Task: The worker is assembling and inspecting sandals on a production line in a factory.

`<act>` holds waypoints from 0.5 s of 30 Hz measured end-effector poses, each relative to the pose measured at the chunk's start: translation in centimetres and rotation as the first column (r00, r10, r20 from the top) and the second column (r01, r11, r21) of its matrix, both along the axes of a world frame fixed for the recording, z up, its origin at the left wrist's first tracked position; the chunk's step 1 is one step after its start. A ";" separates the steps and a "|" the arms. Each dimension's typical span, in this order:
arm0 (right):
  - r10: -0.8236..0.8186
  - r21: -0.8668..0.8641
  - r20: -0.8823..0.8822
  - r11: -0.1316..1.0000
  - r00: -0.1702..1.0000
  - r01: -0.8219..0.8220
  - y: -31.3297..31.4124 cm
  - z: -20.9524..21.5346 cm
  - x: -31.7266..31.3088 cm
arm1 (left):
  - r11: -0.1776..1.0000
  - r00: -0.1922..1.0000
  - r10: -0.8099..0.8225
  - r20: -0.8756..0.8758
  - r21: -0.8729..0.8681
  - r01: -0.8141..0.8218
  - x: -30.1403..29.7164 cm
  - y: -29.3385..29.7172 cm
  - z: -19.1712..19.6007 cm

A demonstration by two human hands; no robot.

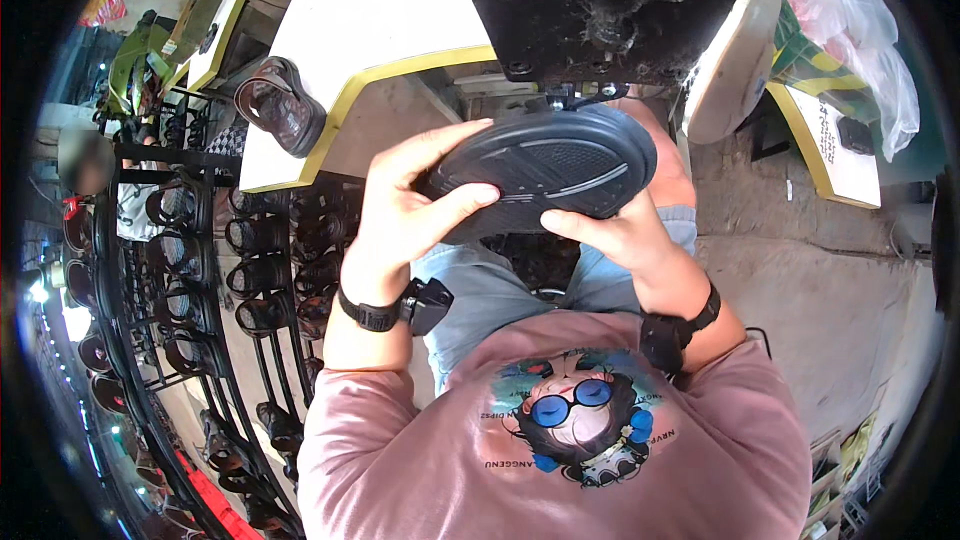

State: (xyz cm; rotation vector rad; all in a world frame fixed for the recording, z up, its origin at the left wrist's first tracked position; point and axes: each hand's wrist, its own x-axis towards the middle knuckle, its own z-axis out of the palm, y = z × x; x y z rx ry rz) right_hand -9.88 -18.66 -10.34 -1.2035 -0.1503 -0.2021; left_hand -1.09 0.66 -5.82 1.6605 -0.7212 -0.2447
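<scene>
Both hands grip a black shoe sole [545, 172], tread side up, just below a black machine head [600, 0] — the left hand [405, 215] wraps its near end with fingers curled over the edge and thumb across the tread, while the right hand [625, 235] pinches the underside. Left of the sole, a brown sandal [280, 105] sits on a white table [380, 20].

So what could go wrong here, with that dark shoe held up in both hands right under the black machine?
The shoe sole sits close under the black machine, so the fingertips of the left hand could be caught. The right hand grips only the lower edge, so the sole might slip. The brown shoe lies near the table edge and could be knocked off.
</scene>
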 end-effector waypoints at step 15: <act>-0.239 -0.229 -0.030 0.947 0.971 0.226 -4.3 4.7 0.4 | 0.888 0.784 -0.326 -0.528 -0.456 0.062 -5.7 -5.6 -4.6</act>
